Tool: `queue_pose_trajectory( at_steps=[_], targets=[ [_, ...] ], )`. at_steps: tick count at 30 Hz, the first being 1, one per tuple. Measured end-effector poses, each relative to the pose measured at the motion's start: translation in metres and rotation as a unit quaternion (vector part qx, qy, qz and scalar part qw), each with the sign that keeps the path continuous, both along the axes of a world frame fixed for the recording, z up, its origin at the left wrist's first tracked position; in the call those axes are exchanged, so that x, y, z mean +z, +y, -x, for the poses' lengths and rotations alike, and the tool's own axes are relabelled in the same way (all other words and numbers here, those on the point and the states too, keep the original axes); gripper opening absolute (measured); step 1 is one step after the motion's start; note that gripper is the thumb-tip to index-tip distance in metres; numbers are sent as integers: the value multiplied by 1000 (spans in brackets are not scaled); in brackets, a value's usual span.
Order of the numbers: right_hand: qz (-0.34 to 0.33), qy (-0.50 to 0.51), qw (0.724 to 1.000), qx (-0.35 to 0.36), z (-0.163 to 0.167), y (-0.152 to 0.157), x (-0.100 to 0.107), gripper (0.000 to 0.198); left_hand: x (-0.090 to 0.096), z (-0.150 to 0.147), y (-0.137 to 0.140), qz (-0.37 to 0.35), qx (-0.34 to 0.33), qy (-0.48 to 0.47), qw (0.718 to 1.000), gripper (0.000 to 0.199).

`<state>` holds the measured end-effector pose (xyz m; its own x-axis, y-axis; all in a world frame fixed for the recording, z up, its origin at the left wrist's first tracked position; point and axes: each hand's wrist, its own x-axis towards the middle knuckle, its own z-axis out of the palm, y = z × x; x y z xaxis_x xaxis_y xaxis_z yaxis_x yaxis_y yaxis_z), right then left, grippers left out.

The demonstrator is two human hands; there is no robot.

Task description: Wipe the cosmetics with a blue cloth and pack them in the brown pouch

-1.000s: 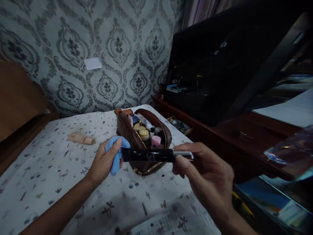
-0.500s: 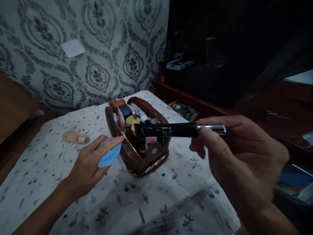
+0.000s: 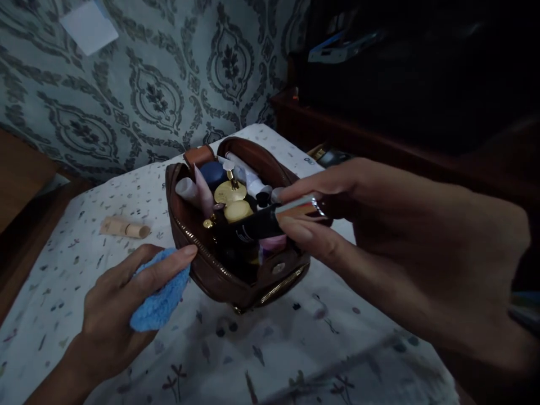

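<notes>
Sheet [image 3: 219, 360]; tube [image 3: 253, 228] pinched between right fingers [image 3: 310, 236], seemingly over bag [image 3: 211, 281]; left fingers [image 3: 166, 269] clutch cloth [image 3: 157, 306].

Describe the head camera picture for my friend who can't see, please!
A person's right hand holds a black tube by its shiny cap at the opening of a brown bag of small containers. The left hand grips a blue cloth beside the bag, and a beige tube lies on the patterned white sheet.

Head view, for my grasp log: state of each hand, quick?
Left hand: closed, holding blue cloth.
Right hand: closed, holding black tube by its silver cap.
</notes>
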<state>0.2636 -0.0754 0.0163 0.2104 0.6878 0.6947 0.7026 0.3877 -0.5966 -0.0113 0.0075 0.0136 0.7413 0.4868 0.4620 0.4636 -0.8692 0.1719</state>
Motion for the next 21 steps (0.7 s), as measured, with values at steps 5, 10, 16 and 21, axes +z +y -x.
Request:
queue_pose_trajectory(
  at_steps=[5,10,16,21],
  targets=[
    [20,-43,996,72,-3,18,4,17,7,2,3,-8,-34,45,998,65],
    [76,-64,985,143,-2,29,10,14,7,6,2,12,-4,34,999,60],
    [116,-85,975,169,1,40,21,19,10,13,3,10,7,56,998,62],
    [164,-142,958,188,7,50,22,29,8,16,3,13,16,57,998,61]
  ],
)
